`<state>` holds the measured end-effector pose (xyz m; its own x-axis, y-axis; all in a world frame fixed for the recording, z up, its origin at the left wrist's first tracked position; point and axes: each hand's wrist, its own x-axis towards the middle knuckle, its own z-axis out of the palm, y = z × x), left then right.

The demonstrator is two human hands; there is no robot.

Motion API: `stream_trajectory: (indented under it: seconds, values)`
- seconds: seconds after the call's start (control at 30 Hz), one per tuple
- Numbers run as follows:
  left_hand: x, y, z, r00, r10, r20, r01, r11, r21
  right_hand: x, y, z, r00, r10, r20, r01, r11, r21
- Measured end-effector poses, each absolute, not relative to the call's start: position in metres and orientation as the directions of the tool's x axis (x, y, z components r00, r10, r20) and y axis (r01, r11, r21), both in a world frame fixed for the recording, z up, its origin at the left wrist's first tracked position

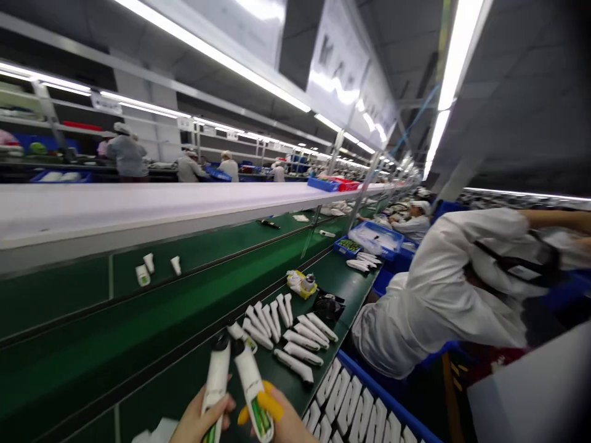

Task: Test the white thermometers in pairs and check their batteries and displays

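Observation:
My left hand (198,421) is closed around a white handle-shaped part (216,381) with a black tip, held upright at the bottom edge of the view. My right hand (277,418), with yellow finger covers on two fingers, grips a second white part (252,384) with a green strip showing inside. The two parts stand side by side over the green bench (194,369). Just beyond them several more white parts (295,341) lie in rows on the bench.
A blue tray (369,400) of white parts sits at my right. A co-worker in a white coat (443,289) leans in beside it. The green conveyor belt (138,320) carries small white pieces (148,267). A yellow cloth with a bottle (302,284) and a black object (327,306) lie further along.

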<state>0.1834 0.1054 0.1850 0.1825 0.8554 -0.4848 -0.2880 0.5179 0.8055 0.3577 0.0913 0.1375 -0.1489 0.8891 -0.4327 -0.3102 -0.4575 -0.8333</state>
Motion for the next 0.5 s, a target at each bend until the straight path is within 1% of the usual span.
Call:
stream_trajectory:
  seconds: [0.03,0.07,0.1,0.2,0.3,0.4,0.5]
  values:
    - [0.189,0.102,0.196,0.206,0.858,-0.471,-0.294,0.513,0.806,0.353,0.088,0.15,-0.176,0.913,-0.367,-0.403,-0.407,-0.82]
    - [0.194,0.099,0.206,0.22,0.872,-0.437,-0.326,0.488,0.81,0.35,0.085,0.164,-0.193,0.927,-0.321,-0.455,-0.375,-0.808]
    - [0.199,0.096,0.215,0.244,0.883,-0.402,-0.37,0.468,0.803,0.349,0.082,0.177,-0.212,0.933,-0.289,-0.466,-0.357,-0.81]
    - [0.207,0.088,0.23,0.272,0.914,-0.303,-0.442,0.398,0.804,0.352,0.073,0.21,-0.256,0.941,-0.221,-0.416,-0.313,-0.854]
    - [0.208,0.08,0.233,0.291,0.93,-0.226,-0.451,0.342,0.824,0.356,0.065,0.229,-0.261,0.951,-0.163,-0.348,-0.25,-0.903]
    - [0.207,0.075,0.231,0.301,0.936,-0.181,-0.459,0.309,0.833,0.359,0.06,0.234,-0.279,0.953,-0.122,-0.263,-0.198,-0.944]
    - [0.208,0.072,0.23,0.322,0.933,-0.158,-0.476,0.304,0.825,0.363,0.058,0.231,-0.305,0.946,-0.109,-0.216,-0.18,-0.96]
